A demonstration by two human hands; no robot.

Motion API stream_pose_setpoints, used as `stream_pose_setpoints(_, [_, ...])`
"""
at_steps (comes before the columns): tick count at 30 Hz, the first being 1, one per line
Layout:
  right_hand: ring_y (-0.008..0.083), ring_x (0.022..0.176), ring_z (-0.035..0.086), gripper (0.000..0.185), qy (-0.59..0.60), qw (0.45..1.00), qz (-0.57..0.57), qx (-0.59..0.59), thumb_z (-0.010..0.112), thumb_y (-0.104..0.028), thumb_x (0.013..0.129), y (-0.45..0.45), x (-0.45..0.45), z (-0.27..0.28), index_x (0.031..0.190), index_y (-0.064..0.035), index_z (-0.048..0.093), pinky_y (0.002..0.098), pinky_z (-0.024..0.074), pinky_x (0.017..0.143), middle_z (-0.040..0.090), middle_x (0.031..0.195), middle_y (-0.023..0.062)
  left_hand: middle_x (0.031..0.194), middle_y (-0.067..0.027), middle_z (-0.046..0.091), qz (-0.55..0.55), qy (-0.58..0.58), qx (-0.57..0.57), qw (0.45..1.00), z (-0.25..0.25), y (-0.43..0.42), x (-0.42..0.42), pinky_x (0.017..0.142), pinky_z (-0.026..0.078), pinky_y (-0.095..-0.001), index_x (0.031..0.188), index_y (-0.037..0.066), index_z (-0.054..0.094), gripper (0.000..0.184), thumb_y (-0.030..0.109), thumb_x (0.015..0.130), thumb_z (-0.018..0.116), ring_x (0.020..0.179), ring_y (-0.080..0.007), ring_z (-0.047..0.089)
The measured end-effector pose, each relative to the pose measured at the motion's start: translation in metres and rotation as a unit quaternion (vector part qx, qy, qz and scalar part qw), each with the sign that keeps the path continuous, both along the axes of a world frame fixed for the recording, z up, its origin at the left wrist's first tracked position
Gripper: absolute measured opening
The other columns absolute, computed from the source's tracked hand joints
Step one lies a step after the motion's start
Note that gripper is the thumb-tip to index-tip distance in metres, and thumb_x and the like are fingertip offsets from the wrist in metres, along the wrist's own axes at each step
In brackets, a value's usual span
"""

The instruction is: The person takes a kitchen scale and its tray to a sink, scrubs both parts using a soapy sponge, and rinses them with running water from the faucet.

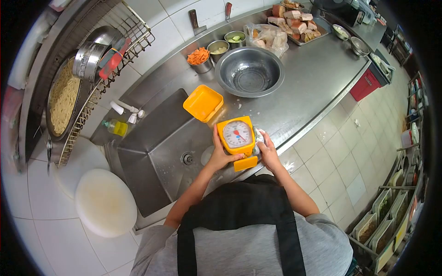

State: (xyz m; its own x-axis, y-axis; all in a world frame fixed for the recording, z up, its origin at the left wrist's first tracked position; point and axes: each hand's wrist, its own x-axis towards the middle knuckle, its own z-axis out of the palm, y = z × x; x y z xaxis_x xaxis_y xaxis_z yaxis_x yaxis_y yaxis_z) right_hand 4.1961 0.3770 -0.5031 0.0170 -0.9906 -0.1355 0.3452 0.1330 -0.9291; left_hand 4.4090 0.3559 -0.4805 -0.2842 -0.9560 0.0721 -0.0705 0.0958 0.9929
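A yellow kitchen scale with a round dial and red needle is tilted between my two hands, near the counter's front edge. My left hand is wrapped round the scale's left side and lower corner. On the other side, my right hand presses a crumpled greyish cloth or wrap against the scale; its exact nature is unclear. A yellow flap-like part shows below the dial. Beyond my left hand sits a yellow square tray, beside a large metal bowl holding some wet residue.
A sink lies left of my hands. Metal cups with orange strips and green slices stand behind, near a plastic bag and a tray of meat chunks. A wire rack juts out at the left.
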Motion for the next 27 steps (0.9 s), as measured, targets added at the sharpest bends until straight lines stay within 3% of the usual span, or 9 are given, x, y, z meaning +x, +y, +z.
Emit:
stream_pose_setpoints(5, [0.0201,0.115,0.055,0.045,0.228,0.973,0.020,-0.015,0.056,-0.010,0.091,-0.011,-0.022,0.031,0.135,-0.0055,0.050,0.0316,0.0403,0.101,0.060,0.124,0.0139,0.149,-0.0238,0.014,0.010,-0.075,-0.046,0.996,0.001,-0.002,0.003,0.118,0.019,-0.0448,0.151,0.006,-0.016,0.150,0.031,0.054,0.094,0.142,-0.0366,0.021])
stream_pose_setpoints(8, [0.0238,0.114,0.058,0.041,0.301,0.937,-0.021,-0.175,0.059,-0.012,0.090,-0.034,-0.025,0.060,0.130,-0.0066,0.054,0.0339,0.0423,0.100,0.062,0.124,0.0153,0.147,-0.0245,0.018,0.011,-0.104,-0.075,0.992,0.006,-0.002,0.001,0.117,0.020,-0.0448,0.152,0.004,-0.013,0.150,0.032,0.052,0.095,0.141,-0.0371,0.022])
stream_pose_setpoints(9, [0.0290,0.112,0.059,0.034,0.267,0.953,-0.014,-0.142,0.062,-0.007,0.085,-0.033,-0.017,0.085,0.119,-0.0065,0.061,0.0358,0.0440,0.098,0.063,0.120,0.0140,0.147,-0.0246,0.019,0.011,-0.111,-0.086,0.990,0.008,-0.002,0.000,0.117,0.020,-0.0447,0.152,0.004,-0.012,0.149,0.032,0.052,0.094,0.141,-0.0370,0.022])
stream_pose_setpoints(12, [0.0320,0.102,0.059,0.031,0.467,0.793,0.097,-0.379,0.067,-0.005,0.078,-0.033,0.006,0.094,0.109,-0.0070,0.066,0.0386,0.0474,0.092,0.064,0.107,0.0123,0.145,-0.0253,0.023,0.018,-0.143,-0.109,0.984,0.015,-0.005,-0.002,0.116,0.023,-0.0447,0.152,0.003,-0.011,0.149,0.034,0.052,0.094,0.138,-0.0384,0.026])
stream_pose_setpoints(19, [0.0331,0.091,0.056,0.022,0.502,0.806,0.016,-0.312,0.071,-0.008,0.071,-0.084,0.019,0.078,0.093,-0.0092,0.073,0.0409,0.0485,0.082,0.062,0.095,0.0093,0.149,-0.0256,0.020,0.016,-0.165,-0.106,0.980,0.028,-0.002,-0.005,0.115,0.023,-0.0468,0.153,0.003,-0.008,0.144,0.038,0.055,0.092,0.140,-0.0408,0.024])
stream_pose_setpoints(22, [0.0334,0.089,0.056,0.020,0.520,0.754,0.114,-0.384,0.071,-0.009,0.072,-0.047,0.047,0.106,0.093,-0.0090,0.072,0.0413,0.0488,0.079,0.061,0.093,0.0102,0.155,-0.0251,0.013,-0.041,-0.425,-0.273,0.862,0.030,-0.009,-0.004,0.114,0.026,-0.0465,0.153,0.005,-0.006,0.143,0.037,0.054,0.092,0.139,-0.0422,0.024])
stream_pose_setpoints(23, [0.0330,0.088,0.056,0.019,0.527,0.746,0.093,-0.396,0.071,-0.009,0.072,-0.054,0.046,0.089,0.091,-0.0090,0.071,0.0418,0.0489,0.078,0.061,0.092,0.0104,0.159,-0.0222,0.005,-0.049,-0.444,-0.293,0.845,0.028,-0.011,-0.004,0.115,0.025,-0.0466,0.153,0.003,-0.006,0.144,0.037,0.053,0.092,0.141,-0.0423,0.019])
stream_pose_setpoints(26, [0.0312,0.093,0.058,0.021,0.509,0.804,0.041,-0.306,0.072,-0.013,0.073,-0.084,0.038,0.083,0.094,-0.0133,0.072,0.0427,0.0490,0.081,0.062,0.096,0.0078,0.156,-0.0248,0.011,0.039,-0.208,-0.167,0.963,0.025,-0.005,-0.014,0.115,0.025,-0.0465,0.152,0.001,-0.007,0.146,0.039,0.052,0.092,0.141,-0.0420,0.021])
stream_pose_setpoints(27, [0.0308,0.093,0.058,0.022,0.515,0.800,0.015,-0.305,0.072,-0.011,0.073,-0.093,0.030,0.083,0.094,-0.0121,0.071,0.0418,0.0487,0.082,0.062,0.096,0.0081,0.153,-0.0272,0.016,0.042,-0.208,-0.142,0.967,0.028,-0.004,-0.013,0.115,0.026,-0.0463,0.152,0.000,-0.009,0.148,0.040,0.052,0.092,0.140,-0.0417,0.024])
